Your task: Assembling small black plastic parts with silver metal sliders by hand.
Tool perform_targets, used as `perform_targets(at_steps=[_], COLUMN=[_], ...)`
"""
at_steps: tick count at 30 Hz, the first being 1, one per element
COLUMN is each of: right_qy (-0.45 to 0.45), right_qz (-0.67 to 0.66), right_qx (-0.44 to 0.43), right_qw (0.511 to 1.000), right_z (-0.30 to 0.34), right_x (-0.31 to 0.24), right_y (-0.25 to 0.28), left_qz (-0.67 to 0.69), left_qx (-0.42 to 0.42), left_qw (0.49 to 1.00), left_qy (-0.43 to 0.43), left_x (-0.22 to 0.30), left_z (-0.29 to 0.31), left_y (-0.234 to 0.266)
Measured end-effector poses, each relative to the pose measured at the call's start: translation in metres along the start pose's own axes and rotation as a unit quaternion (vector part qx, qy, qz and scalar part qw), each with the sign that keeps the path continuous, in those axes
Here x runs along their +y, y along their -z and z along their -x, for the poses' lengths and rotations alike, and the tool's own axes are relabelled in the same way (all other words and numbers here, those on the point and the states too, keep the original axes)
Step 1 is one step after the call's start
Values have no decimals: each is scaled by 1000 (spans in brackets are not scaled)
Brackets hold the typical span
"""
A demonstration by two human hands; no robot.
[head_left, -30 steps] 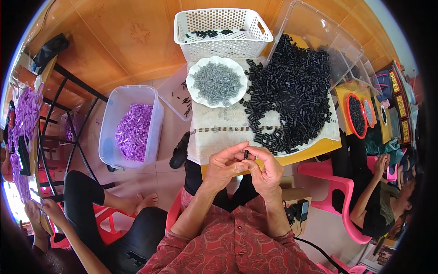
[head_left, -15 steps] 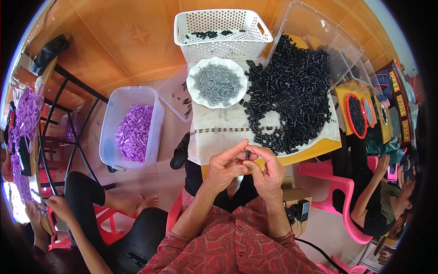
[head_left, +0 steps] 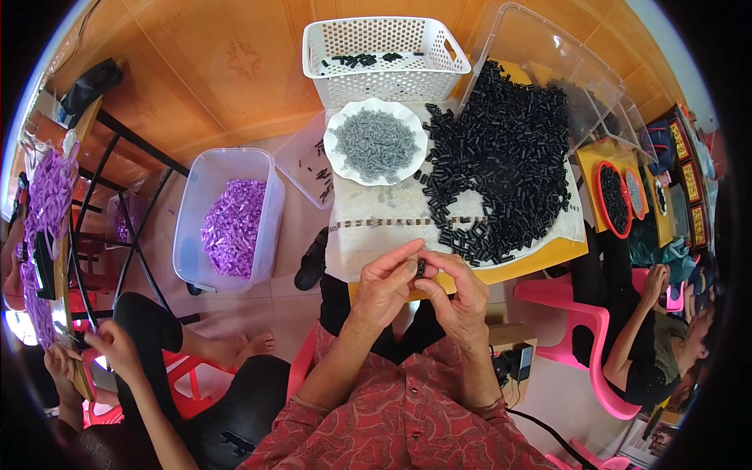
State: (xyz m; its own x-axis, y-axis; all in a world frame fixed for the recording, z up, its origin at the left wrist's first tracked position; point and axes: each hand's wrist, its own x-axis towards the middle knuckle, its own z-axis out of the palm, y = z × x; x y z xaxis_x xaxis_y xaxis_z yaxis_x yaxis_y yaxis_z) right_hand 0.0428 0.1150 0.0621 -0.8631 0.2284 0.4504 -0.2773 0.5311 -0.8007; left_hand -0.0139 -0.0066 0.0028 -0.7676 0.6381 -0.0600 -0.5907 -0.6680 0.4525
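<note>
Between the fingertips of both hands I hold a small black plastic piece (head_left: 421, 269) close to the table's front edge. My left hand (head_left: 384, 290) pinches it from the left, thumb pressed against it. From the other side my right hand (head_left: 456, 291) grips it with thumb and forefinger. Just beyond, a big heap of similar black pieces (head_left: 509, 149) covers the right part of the cloth-covered table (head_left: 368, 243). A white scalloped plate (head_left: 333, 160) holds a mound of small clear grey pieces (head_left: 376, 145).
A white perforated basket (head_left: 384, 84) with some black pieces stands at the back. Left on the floor is a clear tub (head_left: 266, 235) of purple pieces. A clear box (head_left: 540, 35) lies tipped behind the heap. People sit at both sides, beside a pink chair (head_left: 599, 345).
My left thumb has moved up onto the black piece, which sits slightly lower and to the left. The person at left has shifted a hand.
</note>
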Motion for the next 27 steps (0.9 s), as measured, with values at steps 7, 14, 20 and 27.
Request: perform_targets(at_steps=[7,14,20,27], right_qy=[-2,19,-4,26], right_qz=[16,17,30,51], right_qx=[18,9,-3,-10], right_qw=[1000,1000,1000,998], right_z=[-1,-2,3,5], right_x=[-2,1,9,19], right_y=[-2,3,6,6], left_qz=[-8,-53,-68,-111], left_qx=[10,20,51,64], left_qw=[1000,998,996,990], left_qy=[12,9,31,55], left_x=[1,2,-2,-1], left_z=[0,0,0,0], left_y=[-5,-8,-5,-1])
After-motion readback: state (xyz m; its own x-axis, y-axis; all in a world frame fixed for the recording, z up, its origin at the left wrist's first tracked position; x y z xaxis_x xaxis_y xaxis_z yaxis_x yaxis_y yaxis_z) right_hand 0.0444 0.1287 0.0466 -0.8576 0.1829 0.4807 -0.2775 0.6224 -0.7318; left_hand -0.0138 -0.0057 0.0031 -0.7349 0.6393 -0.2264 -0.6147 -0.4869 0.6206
